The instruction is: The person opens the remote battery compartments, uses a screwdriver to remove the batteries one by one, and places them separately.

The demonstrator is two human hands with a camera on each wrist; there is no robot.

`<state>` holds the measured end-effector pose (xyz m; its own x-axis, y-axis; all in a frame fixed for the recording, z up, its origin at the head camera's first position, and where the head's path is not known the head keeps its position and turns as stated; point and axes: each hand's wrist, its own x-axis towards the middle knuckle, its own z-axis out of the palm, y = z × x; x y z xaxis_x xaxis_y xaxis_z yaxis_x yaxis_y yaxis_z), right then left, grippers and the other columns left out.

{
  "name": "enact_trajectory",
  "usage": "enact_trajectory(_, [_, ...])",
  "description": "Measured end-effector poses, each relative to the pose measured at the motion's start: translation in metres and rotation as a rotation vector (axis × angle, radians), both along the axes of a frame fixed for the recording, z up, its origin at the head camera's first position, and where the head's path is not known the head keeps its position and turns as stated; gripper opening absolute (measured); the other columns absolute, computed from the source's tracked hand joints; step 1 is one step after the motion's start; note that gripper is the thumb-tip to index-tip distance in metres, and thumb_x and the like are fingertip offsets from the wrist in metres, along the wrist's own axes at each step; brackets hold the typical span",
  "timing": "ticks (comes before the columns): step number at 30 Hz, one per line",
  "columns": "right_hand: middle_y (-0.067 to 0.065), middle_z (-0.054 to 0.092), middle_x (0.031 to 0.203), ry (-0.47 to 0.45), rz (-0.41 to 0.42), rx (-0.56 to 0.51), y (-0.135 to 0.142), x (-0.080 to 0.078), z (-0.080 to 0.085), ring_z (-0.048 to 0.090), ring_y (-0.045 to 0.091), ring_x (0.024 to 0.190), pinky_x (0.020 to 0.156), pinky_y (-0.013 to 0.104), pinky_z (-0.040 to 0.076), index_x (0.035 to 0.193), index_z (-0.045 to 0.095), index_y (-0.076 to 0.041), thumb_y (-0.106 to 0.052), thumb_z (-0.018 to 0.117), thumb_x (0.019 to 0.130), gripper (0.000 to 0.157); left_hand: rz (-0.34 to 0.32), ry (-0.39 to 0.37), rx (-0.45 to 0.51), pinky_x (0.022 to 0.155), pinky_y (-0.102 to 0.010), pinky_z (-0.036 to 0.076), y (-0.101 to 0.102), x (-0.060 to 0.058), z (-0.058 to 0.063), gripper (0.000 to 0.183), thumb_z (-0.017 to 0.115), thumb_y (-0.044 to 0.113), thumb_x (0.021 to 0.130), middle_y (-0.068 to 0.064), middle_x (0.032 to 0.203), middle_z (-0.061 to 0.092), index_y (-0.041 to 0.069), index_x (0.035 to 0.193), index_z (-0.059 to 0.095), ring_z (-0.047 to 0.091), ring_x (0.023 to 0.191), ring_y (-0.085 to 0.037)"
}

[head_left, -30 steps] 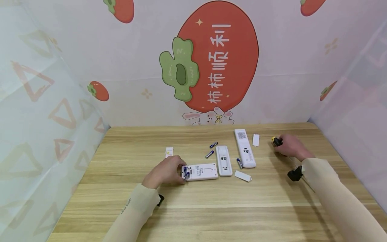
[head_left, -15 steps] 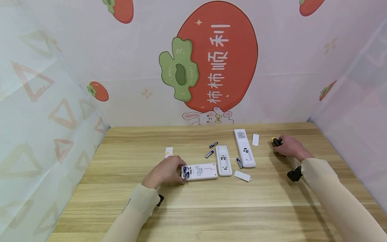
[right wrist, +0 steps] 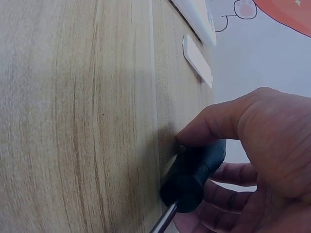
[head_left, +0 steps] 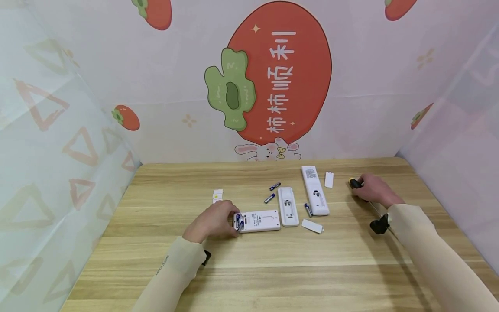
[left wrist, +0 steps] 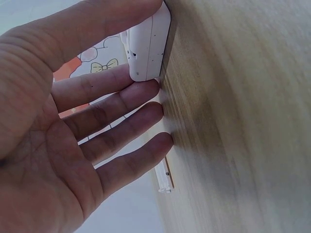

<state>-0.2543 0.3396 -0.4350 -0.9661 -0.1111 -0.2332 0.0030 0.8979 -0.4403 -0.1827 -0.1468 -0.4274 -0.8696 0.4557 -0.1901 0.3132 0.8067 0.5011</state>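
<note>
A white remote control lies back-up at the centre left of the table in the head view, its battery compartment uncovered. My left hand holds its left end between thumb and fingers; the left wrist view shows this white end up close. One blue battery lies in the compartment, and another battery slants over its edge. Over at the right, my right hand grips a screwdriver by its dark handle. The metal shaft points back toward the wrist.
Two more white remotes, a short one and a long one, lie uncovered near the middle. Loose batteries lie around them. Battery covers sit right of the long remote and below it; a small white piece lies behind my left hand.
</note>
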Motion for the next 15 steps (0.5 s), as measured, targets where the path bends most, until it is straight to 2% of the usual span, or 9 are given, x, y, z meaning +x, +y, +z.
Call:
enact_trajectory(10, [0.016, 0.062, 0.089, 0.052, -0.015, 0.028, 0.0018, -0.0008, -0.0042, 0.057, 0.029, 0.076, 0.064, 0.034, 0.044, 0.105, 0.059, 0.01, -0.023, 0.067, 0.087, 0.039, -0.002, 0.004, -0.006, 0.092, -0.04, 0.049, -0.0004, 0.0, -0.0008, 0.05, 0.096, 0.022, 0.068, 0.001, 0.102, 0.068, 0.006, 0.111, 0.076, 0.059, 0.094, -0.017])
enact_trajectory(15, [0.026, 0.063, 0.1, 0.083, -0.031, 0.048, -0.0008, -0.0004, -0.0019, 0.058, 0.035, 0.084, 0.071, 0.043, 0.047, 0.114, 0.057, 0.016, -0.024, 0.065, 0.087, 0.05, -0.001, 0.003, 0.0, 0.091, -0.04, 0.049, -0.0012, -0.0001, -0.0004, 0.05, 0.096, 0.022, 0.068, 0.001, 0.101, 0.068, 0.005, 0.11, 0.076, 0.058, 0.093, -0.017])
